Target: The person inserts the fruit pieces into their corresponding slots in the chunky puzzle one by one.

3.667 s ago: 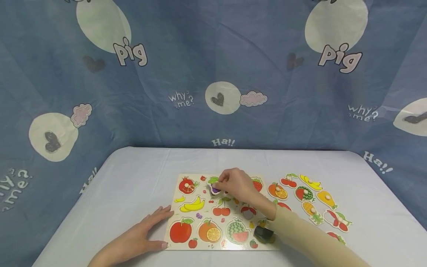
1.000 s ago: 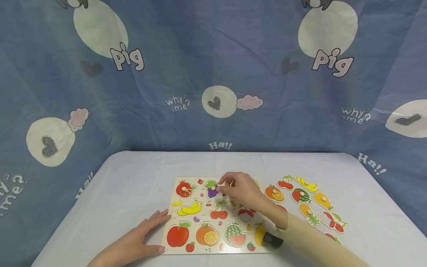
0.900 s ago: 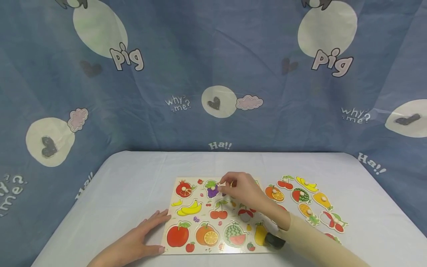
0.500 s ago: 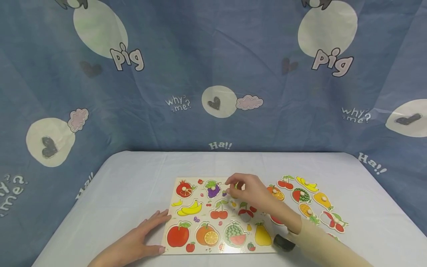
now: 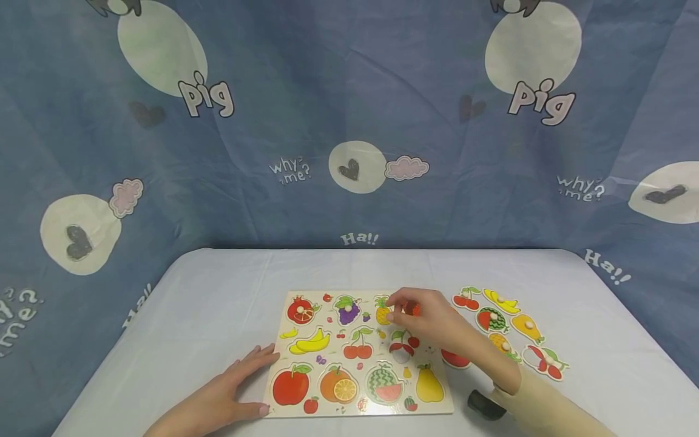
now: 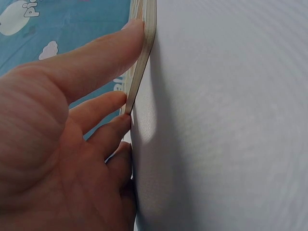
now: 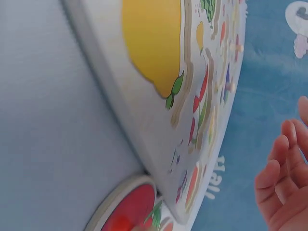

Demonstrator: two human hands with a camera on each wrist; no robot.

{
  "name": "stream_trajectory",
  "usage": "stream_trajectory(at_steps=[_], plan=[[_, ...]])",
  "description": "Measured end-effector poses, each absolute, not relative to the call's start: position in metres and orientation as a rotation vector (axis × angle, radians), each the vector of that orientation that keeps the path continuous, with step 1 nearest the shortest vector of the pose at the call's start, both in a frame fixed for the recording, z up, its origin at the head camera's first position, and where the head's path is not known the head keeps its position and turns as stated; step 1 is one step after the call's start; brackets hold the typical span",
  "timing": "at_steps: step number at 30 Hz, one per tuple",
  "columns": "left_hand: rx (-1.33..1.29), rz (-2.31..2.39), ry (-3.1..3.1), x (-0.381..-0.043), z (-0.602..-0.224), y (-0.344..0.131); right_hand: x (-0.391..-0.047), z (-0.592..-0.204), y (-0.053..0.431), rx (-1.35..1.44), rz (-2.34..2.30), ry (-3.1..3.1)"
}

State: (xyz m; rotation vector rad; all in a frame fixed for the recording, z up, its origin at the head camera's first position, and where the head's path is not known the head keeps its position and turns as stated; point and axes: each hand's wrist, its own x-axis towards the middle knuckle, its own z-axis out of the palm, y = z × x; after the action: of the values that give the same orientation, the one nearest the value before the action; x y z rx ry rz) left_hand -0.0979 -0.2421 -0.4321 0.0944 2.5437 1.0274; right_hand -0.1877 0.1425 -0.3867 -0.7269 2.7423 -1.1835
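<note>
A wooden fruit puzzle board (image 5: 355, 413) lies on the white table. My left hand (image 5: 226, 385) touches its left edge with fingers spread and thumb at the near corner. In the left wrist view the thumb and fingertips rest against the board's side. My right hand (image 5: 428, 315) hovers over the board's far right part, its fingers loosely bent and holding nothing. The grape piece (image 5: 347, 311) lies in its recess beside the knobbed pomegranate piece (image 5: 302, 311). In the right wrist view, a printed pear (image 7: 154, 43) shows on the board.
Right of the board lie several loose knobbed pieces: cherries (image 5: 466, 300), bananas (image 5: 501, 301), watermelon (image 5: 492, 319), pear (image 5: 528, 328) and pineapple (image 5: 502, 343). A red piece (image 5: 455, 360) lies against the board's right edge, partly under my forearm. A patterned blue cloth (image 5: 349, 212) hangs behind the table.
My right hand carried the grape piece tilted, set it in its recess and let go. It has since drawn away to the right. My left hand has stayed at the board's edge.
</note>
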Motion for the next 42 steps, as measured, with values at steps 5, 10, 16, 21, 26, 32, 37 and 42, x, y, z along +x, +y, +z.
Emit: stream_trajectory(at_steps=[5, 10, 16, 21, 26, 32, 37, 42], plan=[[0.088, 1.021, 2.545, -0.099, -0.433, -0.242, -0.183, -0.385, 0.154, -0.721, -1.164, 2.762], [0.098, 1.011, 2.556, -0.099, -0.433, -0.242, -0.179, -0.386, 0.167, -0.733, -1.123, 2.772], [0.082, 1.012, 2.548, -0.099, -0.432, -0.241, -0.174, -0.385, 0.181, -0.784, -1.094, 2.789], [0.082, 1.019, 2.531, -0.099, -0.432, -0.241, -0.169, -0.386, 0.194, -0.783, -1.123, 2.778], [0.077, 1.017, 2.528, -0.099, -0.432, -0.242, -0.166, -0.387, 0.208, -0.747, -1.181, 2.731], [0.075, 1.029, 2.525, -0.099, -0.432, -0.243, -0.16, -0.385, 0.224, -0.709, -1.158, 2.744], [0.066, 1.017, 2.531, -0.098, -0.433, -0.243, -0.158, -0.386, 0.238, -0.692, -1.114, 2.801], [0.066, 1.027, 2.519, -0.099, -0.433, -0.243, -0.155, -0.386, 0.253, -0.643, -1.053, 2.832]])
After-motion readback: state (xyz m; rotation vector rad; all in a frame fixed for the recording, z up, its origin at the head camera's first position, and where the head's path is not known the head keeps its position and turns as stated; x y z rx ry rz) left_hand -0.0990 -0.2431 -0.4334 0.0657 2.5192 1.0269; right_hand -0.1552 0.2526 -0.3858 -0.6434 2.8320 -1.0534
